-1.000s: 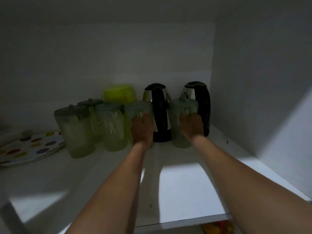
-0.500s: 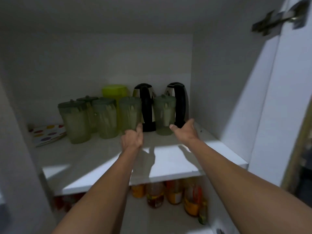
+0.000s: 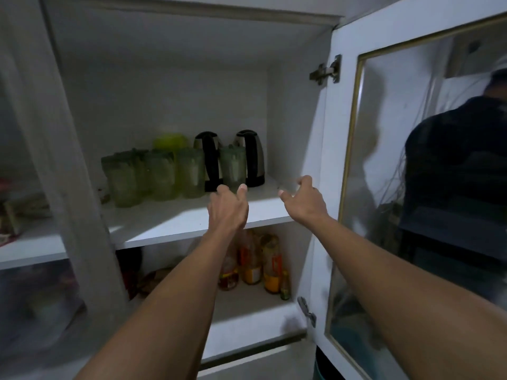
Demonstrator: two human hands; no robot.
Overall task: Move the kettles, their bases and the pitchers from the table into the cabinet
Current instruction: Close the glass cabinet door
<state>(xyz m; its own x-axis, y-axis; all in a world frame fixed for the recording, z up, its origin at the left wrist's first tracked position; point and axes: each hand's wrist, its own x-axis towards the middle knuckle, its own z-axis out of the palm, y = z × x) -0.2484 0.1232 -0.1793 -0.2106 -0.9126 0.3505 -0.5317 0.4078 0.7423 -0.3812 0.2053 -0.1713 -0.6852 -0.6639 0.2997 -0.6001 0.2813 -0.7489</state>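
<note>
On the shelf (image 3: 178, 223), pitchers (image 3: 189, 174): we judge light, slick plastic; grip the body.
Kettles (image 3: 254, 157): heavier, rigid; grip the handle.
Left hand (image 3: 227, 209), right hand (image 3: 304, 201): fingers loosely spread, empty.

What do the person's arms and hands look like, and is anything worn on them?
Both arms are bare as far as the picture shows them: no sleeve covers the left forearm or the right forearm. The left hand and the right hand wear no gloves. No watch, bracelet or ring shows on the sides in view, though the dim light could hide small details.
</note>
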